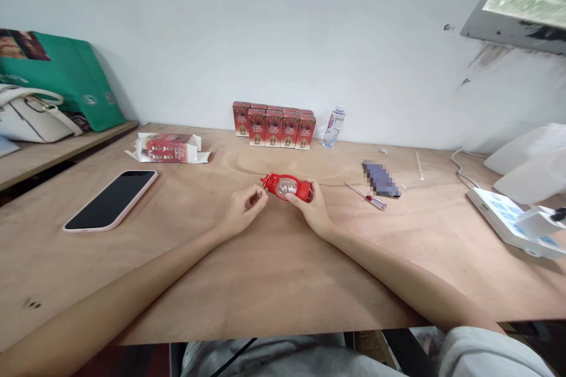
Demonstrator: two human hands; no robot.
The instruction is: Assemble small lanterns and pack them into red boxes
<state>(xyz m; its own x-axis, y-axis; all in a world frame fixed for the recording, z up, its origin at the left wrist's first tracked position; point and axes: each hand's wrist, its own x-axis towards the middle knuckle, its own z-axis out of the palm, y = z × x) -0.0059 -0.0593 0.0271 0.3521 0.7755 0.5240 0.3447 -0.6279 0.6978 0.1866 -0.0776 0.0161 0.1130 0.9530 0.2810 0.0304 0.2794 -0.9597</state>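
Observation:
A small red lantern [288, 188] with a clear round globe lies sideways between my hands, just above or on the wooden table. My right hand [313, 205] is closed around its base, thumb on the globe's near side. At the lantern's top end, my left hand [246, 205] pinches the thin wire handle [265, 181] between thumb and fingers. Off to the right lies a screwdriver [369, 197] with a red and clear grip, apart from my right hand.
Several red boxes [274, 128] stand by the wall, beside a clear bottle [333, 126]. An opened box [170, 148] and a phone [110, 200] lie left. Rightward are a pixelated dark object [381, 179], a power strip [508, 218] and a cable [457, 165].

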